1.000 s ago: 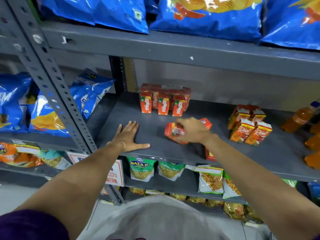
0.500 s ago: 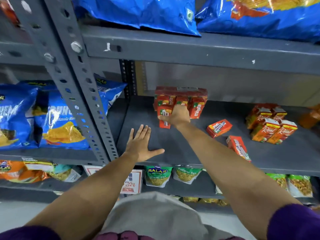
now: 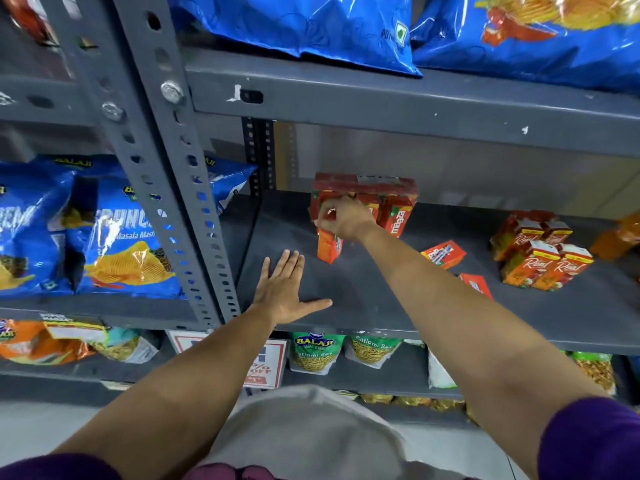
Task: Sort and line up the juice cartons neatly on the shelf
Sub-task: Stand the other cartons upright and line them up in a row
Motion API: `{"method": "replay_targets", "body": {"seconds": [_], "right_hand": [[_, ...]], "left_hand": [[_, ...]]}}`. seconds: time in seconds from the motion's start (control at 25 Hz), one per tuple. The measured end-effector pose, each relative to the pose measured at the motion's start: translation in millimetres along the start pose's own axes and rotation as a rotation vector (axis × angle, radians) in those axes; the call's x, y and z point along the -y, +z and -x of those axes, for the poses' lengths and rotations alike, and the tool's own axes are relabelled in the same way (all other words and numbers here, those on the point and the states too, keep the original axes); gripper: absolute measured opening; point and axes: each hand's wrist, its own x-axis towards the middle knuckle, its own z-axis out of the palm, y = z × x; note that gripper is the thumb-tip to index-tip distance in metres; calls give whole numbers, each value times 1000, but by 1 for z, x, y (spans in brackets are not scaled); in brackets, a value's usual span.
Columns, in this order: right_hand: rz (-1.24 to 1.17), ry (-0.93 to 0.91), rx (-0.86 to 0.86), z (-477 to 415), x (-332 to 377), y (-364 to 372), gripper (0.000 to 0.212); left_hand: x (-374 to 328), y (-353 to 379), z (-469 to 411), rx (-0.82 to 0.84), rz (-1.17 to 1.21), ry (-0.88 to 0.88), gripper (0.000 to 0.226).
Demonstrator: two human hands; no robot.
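Right hand (image 3: pixel 344 218) reaching far in, fingers curled around top of a small orange-red Maaza carton (image 3: pixel 329 247), carton upright on grey shelf (image 3: pixel 374 299), just in front of the Maaza carton block (image 3: pixel 367 199) at back of shelf; touching the block or not, cannot tell. Left hand (image 3: pixel 282 289) flat, palm down on shelf near front edge, fingers spread, thumb out to the right, holding nothing. Well apart from the held carton, to its front-left. Block at back: several upright Maaza cartons, one more layer or wrapped pack across the top, label facing forward on rightmost one. To the right of right forearm, two loose cartons lying flat: lying carton (image 3: pixel 443 253) mid-shelf, tilted at an angle, and second lying carton (image 3: pixel 477 285) nearer front edge, partly hidden behind forearm. Further right, group of Real cartons (image 3: pixel 543 254), upright but leaning, packed close together, two rows. Orange bottle (image 3: pixel 620 233) at far right edge, mostly cut off. Perforated grey upright post (image 3: pixel 180 188) left of left hand. Blue chip bags (image 3: pixel 114 230) on neighbouring shelf to the left, more blue chip bags on top shelf (image 3: pixel 311 26) overhead. Green Balaji snack packets (image 3: pixel 317 351) hanging or standing on the shelf below, sale sign (image 3: pixel 265 363) next to them. Purple sleeves (image 3: pixel 588 441) at bottom corners, both forearms bare.
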Motion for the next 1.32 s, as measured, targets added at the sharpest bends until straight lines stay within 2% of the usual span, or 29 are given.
{"method": "replay_targets", "body": {"seconds": [0.16,0.36,0.52,0.6,0.68,0.72,0.8,0.88,1.08,1.2,1.32], "right_hand": [[22,-36,29,-2,-6,-4,57],[-73,-92,112,-4,-20,-7,50],[-161,-150,150,5,-31,-14,56],[-170,-132,151,14,-53,-30,43],[-22,-81,182,25,-91,-45,23],[98,-45,233,32,-112,-51,23],[402,30,399,46,-144,-56,42],[582,25,465,53,-166,-50,59],[430,-86,252,61,-158,-42,43],[123,56,51,52,-131,-40,39],[-242,226,-173,44,-97,-26,48]], "left_hand": [[0,0,1,2,-15,8,122],[-4,1,3,-57,-35,120,113],[-15,4,2,-62,-32,193,103],[-28,6,1,-47,-18,193,101],[-41,8,1,-29,6,163,96],[-46,8,0,-28,14,144,94],[-51,8,1,-40,17,117,93],[-53,7,1,-38,18,101,92],[-54,8,2,-16,24,73,91],[-54,8,2,-15,30,66,91],[-53,9,2,-15,33,66,91]]}}
